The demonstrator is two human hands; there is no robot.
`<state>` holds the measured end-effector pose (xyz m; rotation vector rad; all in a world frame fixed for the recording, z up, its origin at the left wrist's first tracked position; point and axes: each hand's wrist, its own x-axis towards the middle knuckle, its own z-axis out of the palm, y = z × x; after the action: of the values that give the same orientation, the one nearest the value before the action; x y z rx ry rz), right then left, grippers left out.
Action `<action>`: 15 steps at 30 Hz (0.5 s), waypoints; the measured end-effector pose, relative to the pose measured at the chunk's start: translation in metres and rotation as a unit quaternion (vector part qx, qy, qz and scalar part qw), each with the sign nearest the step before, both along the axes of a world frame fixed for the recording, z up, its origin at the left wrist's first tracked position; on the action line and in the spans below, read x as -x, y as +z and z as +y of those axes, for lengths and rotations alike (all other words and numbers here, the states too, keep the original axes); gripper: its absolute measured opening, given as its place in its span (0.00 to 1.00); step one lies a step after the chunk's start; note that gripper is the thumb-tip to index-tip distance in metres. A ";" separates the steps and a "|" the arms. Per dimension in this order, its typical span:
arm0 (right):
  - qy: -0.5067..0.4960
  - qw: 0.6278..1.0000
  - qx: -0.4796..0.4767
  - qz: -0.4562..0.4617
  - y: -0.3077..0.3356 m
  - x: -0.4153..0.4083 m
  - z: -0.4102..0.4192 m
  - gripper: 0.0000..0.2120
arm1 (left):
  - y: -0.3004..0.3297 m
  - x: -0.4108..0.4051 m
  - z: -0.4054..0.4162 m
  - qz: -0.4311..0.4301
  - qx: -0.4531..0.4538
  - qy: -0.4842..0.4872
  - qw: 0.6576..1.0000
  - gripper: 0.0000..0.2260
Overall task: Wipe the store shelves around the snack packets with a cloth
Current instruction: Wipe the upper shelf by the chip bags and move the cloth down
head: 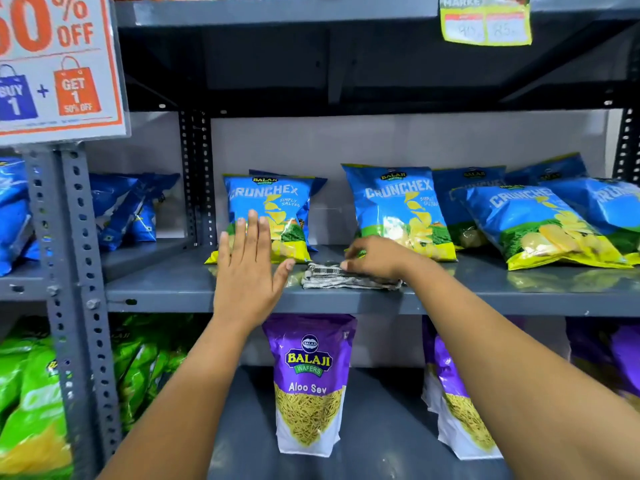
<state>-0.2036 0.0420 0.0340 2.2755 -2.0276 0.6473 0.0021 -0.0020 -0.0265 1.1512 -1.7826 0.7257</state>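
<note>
A folded grey-and-white cloth (341, 278) lies on the grey metal shelf (166, 289) near its front edge. My right hand (375, 256) rests on top of the cloth's right part, fingers curled down onto it. My left hand (247, 268) is raised flat with fingers spread, just in front of a blue Crunchex packet (273, 206) standing at the shelf's left. Another upright Crunchex packet (394, 206) stands behind my right hand. More blue packets (540, 220) lean and lie to the right.
Purple Aloo Sev pouches (310, 379) stand on the lower shelf, green packets (31, 403) at the lower left. A perforated upright post (74, 258) divides the bays. A 50% off sign (59, 64) hangs top left, a price tag (485, 22) on the upper shelf's edge.
</note>
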 end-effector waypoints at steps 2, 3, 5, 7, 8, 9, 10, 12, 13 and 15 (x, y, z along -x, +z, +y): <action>-0.019 0.998 -0.057 0.022 -0.010 -0.007 -0.005 0.21 | -0.025 -0.004 -0.007 0.007 -0.013 0.008 1.000 0.35; -0.035 0.998 -0.046 0.040 -0.014 -0.009 -0.008 0.22 | -0.031 -0.007 -0.010 0.013 -0.021 0.009 1.000 0.35; -0.065 0.994 -0.012 0.091 -0.015 -0.016 -0.013 0.24 | -0.037 -0.009 -0.015 0.031 -0.032 0.015 0.999 0.35; -0.079 0.989 0.000 0.125 -0.012 -0.023 -0.016 0.26 | -0.039 -0.009 -0.016 0.036 -0.028 0.016 0.999 0.35; -0.084 0.988 0.008 0.127 -0.008 -0.025 -0.017 0.26 | -0.038 -0.008 -0.016 0.037 -0.028 0.014 0.999 0.35; -0.087 0.987 0.026 0.131 -0.005 -0.028 -0.018 0.26 | -0.037 -0.007 -0.015 0.040 -0.027 0.011 0.999 0.35; -0.088 0.986 0.048 0.136 -0.002 -0.029 -0.018 0.26 | -0.037 -0.007 -0.015 0.042 -0.025 0.010 0.999 0.35; -0.065 0.987 0.055 0.138 0.001 -0.029 -0.023 0.26 | -0.038 -0.009 -0.017 0.043 -0.024 0.006 0.999 0.35; -0.038 0.991 0.023 0.125 0.000 -0.028 -0.025 0.28 | -0.038 -0.008 -0.017 0.042 -0.024 0.003 0.999 0.35; 0.012 0.993 -0.091 0.070 -0.008 -0.031 -0.029 0.30 | -0.039 -0.009 -0.019 0.044 -0.018 -0.004 0.999 0.34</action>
<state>-0.1724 0.0134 0.0258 2.3691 -2.0730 0.3040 0.0108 -0.0211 -0.0656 1.1822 -1.7310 0.6304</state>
